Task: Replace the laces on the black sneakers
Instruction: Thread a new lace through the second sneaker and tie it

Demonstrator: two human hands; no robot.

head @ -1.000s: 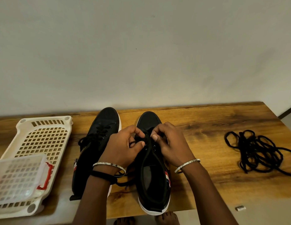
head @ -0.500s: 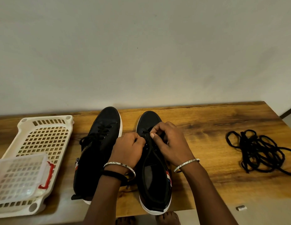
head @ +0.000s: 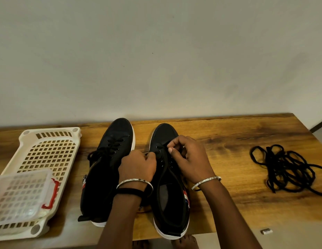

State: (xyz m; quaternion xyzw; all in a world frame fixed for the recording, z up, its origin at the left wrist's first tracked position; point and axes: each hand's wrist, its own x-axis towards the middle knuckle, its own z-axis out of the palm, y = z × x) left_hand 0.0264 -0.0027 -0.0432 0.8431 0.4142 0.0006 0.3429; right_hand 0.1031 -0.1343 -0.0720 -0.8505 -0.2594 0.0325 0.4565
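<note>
Two black sneakers with white soles stand side by side on the wooden table, toes toward the wall. The left sneaker (head: 110,159) is laced. The right sneaker (head: 167,194) shows open eyelets near its toe. My left hand (head: 138,166) is curled at the right sneaker's left eyelet row and pinches a black lace there. My right hand (head: 189,157) pinches the lace over the tongue near the front eyelets. A loose tangle of black laces (head: 286,168) lies at the right of the table.
A cream perforated plastic tray (head: 48,151) sits at the left, with a clear lidded box with red clasps (head: 20,198) lying on its near end. The table's front edge (head: 246,229) runs just below the shoes' heels. A small object (head: 266,231) lies on the floor.
My left hand has slid down and to the right, off the lace crossing to the right sneaker's left side. My right hand stays at the front eyelets.
</note>
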